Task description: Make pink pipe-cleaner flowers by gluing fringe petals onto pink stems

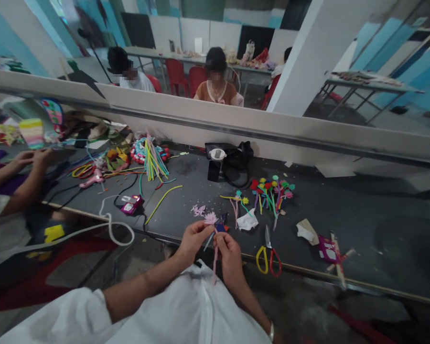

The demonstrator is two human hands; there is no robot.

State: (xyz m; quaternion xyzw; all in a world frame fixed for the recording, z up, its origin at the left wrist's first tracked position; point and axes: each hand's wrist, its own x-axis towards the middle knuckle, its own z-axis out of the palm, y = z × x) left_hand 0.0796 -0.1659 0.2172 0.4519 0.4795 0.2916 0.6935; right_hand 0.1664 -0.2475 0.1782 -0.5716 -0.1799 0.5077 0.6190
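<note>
A pink pipe-cleaner flower (pixel 210 219) with a fluffy head is held between my two hands, just over the table's front edge. My left hand (pixel 195 240) pinches it right below the head. The fingers of my right hand (pixel 229 255) are closed on its pink stem, which hangs down toward my white shirt. Pale pink clippings (pixel 198 210) lie just beyond my left hand. A dark blue object (pixel 220 226) sits partly hidden behind my fingertips. To the right, scissors (pixel 268 253) with one yellow and one red handle overhang the table edge.
Finished pipe-cleaner flowers (pixel 272 193) lie at right of centre, near a crumpled white paper (pixel 248 220). A black bag (pixel 232 157) stands against the partition. Loose pipe cleaners (pixel 152 160), a pink glue gun (pixel 93 179) and a co-worker's hands (pixel 36 157) are left.
</note>
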